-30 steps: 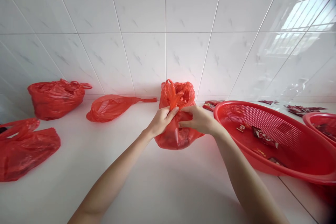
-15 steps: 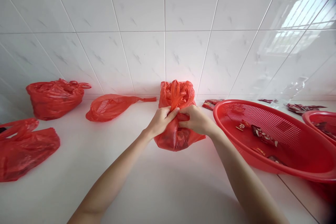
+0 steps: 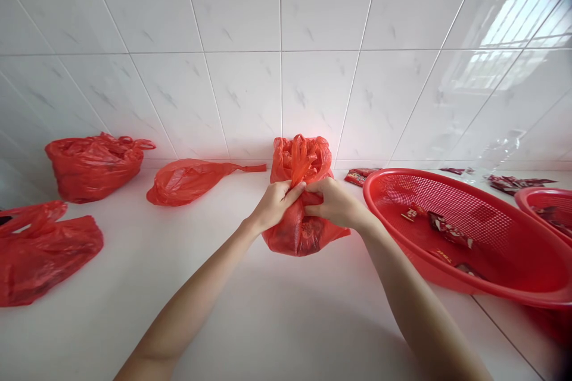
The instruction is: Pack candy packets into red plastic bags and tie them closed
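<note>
A red plastic bag (image 3: 298, 237) stands on the white counter by the wall, with dark packets showing faintly through its front. My left hand (image 3: 277, 202) is closed on the bag's gathered neck, thumb laid across it. From the other side my right hand (image 3: 331, 202) pinches the same bunched plastic, its fingers curled inward. Above both hands the bag's loose handles stick up. Behind them, crumpled red plastic rests against the tiles. The fingertips are partly hidden by the folds.
At right sits a large red plastic basket (image 3: 447, 175) holding a few wrapped packets. Behind it are a snack packet (image 3: 357, 176), more wrappers (image 3: 513, 183) and a clear bottle (image 3: 496, 152). Leftward lie a flat red bag (image 3: 192, 181), a full red bag (image 3: 93, 169) and another red bag (image 3: 49, 256).
</note>
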Tool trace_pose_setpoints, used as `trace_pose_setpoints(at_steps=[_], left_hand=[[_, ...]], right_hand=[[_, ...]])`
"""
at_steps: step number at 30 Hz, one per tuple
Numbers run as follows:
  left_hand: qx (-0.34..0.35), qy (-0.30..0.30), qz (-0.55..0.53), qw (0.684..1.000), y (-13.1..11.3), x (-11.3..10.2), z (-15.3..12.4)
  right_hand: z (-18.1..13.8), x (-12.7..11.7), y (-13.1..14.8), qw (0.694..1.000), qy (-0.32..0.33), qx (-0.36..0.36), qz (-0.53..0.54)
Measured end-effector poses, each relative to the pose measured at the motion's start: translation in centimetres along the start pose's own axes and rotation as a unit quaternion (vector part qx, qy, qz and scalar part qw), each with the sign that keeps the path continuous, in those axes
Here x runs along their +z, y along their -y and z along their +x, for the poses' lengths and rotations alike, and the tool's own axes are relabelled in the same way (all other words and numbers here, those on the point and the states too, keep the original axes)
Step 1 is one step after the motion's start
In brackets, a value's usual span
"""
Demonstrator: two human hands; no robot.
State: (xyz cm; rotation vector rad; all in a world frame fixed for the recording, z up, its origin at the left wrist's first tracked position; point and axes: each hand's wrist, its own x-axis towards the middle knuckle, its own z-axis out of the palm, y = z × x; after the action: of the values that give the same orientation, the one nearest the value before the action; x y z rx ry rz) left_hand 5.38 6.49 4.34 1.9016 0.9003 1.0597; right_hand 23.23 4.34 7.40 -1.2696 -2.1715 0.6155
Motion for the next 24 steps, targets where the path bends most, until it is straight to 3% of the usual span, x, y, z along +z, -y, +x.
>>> trace_pose_setpoints(at_steps=[10, 17, 21, 24], left_hand=[[-0.018, 0.011, -0.007, 1.000, 0.0, -0.1, 0.1], [-0.031, 0.016, -0.023, 0.999, -0.5, -1.2, -0.4], [-0.052, -0.043, 0.047, 0.997, -1.2, -4.7, -2.3], [-0.080, -0.128, 0.140, 0.979, -2.5, -9.9, -5.8]], right_hand=[[-0.2, -0.3, 0.2, 1.000, 0.004, -0.003, -0.004], [-1.3, -2.1, 0.5, 0.999, 0.030, -0.010, 0.018], [-2.4, -4.0, 0.2, 0.999, -0.024, 0.009, 0.021], [-3.7, -5.5, 0.3, 0.999, -0.038, 0.012, 0.010]])
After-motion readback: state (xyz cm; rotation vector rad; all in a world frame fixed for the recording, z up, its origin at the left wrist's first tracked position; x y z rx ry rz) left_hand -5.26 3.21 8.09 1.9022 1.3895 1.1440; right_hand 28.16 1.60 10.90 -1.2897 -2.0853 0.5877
